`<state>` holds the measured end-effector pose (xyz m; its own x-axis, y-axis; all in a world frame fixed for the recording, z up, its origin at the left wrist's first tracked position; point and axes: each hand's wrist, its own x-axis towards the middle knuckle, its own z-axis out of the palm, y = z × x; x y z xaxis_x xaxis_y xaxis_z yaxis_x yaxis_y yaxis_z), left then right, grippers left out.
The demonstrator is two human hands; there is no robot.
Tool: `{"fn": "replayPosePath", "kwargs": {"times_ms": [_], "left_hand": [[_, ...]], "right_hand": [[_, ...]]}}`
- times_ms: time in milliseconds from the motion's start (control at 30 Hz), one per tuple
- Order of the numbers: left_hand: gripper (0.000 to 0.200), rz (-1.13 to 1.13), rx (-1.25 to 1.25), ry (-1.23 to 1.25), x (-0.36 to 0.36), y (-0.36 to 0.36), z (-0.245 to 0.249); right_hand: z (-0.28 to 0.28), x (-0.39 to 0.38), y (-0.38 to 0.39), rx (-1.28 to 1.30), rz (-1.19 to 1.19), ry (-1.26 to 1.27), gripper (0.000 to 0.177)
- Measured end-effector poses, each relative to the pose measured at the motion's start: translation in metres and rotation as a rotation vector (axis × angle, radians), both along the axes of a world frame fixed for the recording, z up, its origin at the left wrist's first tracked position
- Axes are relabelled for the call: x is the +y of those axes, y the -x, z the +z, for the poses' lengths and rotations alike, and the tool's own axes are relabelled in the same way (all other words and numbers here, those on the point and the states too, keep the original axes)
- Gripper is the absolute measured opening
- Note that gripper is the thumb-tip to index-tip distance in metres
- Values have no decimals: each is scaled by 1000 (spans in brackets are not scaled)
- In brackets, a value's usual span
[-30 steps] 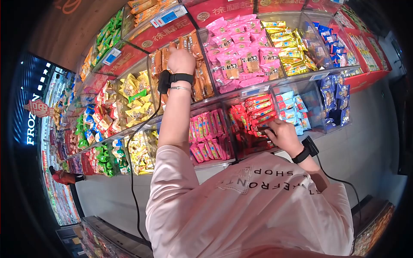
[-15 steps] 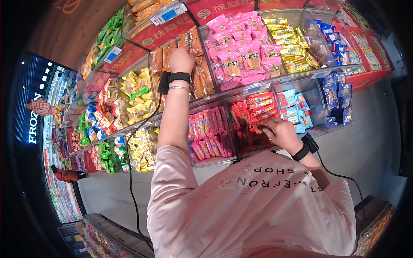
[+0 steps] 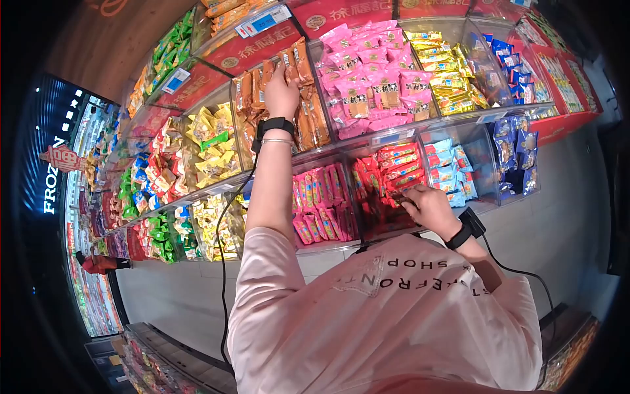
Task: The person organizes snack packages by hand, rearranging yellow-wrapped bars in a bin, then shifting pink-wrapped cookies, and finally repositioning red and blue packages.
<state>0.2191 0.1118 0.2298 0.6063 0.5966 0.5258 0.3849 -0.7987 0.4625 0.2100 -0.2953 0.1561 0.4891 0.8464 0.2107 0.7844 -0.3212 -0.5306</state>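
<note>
Over the bin of brown packets (image 3: 314,121), my left hand (image 3: 282,95) is closed on one brown packet near the middle of the pile, its fingertips partly hidden. My right hand (image 3: 430,209) hangs at the lower bin of red packets (image 3: 399,164), palm down, fingers loosely bent and apart, near the front packets; nothing shows held in it. Pink packets (image 3: 367,79) fill the bin right of the brown ones. Darker pink packets (image 3: 318,190) lie in the lower bin left of the red ones.
Clear bin walls (image 3: 353,197) divide the sweets. Yellow packets (image 3: 446,72) and light blue packets (image 3: 448,164) lie at the right. Price tags (image 3: 262,21) line the upper edge. A cable (image 3: 224,282) runs down from my left wrist. A person in red (image 3: 98,264) is far left.
My left hand has moved slightly right over the brown packets, its fingers now reaching further up. The cable at my left wrist has shifted right. My right hand has barely moved.
</note>
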Motion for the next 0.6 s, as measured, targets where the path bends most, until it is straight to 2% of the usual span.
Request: {"fn": "replayPosePath", "kwargs": {"times_ms": [100,233,367,467,533,600], "left_hand": [[43,122,120,4,-10,-1,8],[44,147,255,-81,-8,-6,19],[52,279,44,-179,-13,15,50],[47,250,122,-268,15,23,40],[52,161,329,-182,30,21,33],[51,154,365,-131,40,20,33]], "right_hand": [[-1,2,1,4,7,15,20],[-2,6,3,-6,17,39,18],[-3,2,2,7,-23,-30,18],[-7,-3,2,14,-42,13,18],[-10,-2,3,9,-30,0,18],[-7,0,4,15,-19,13,19]]}}
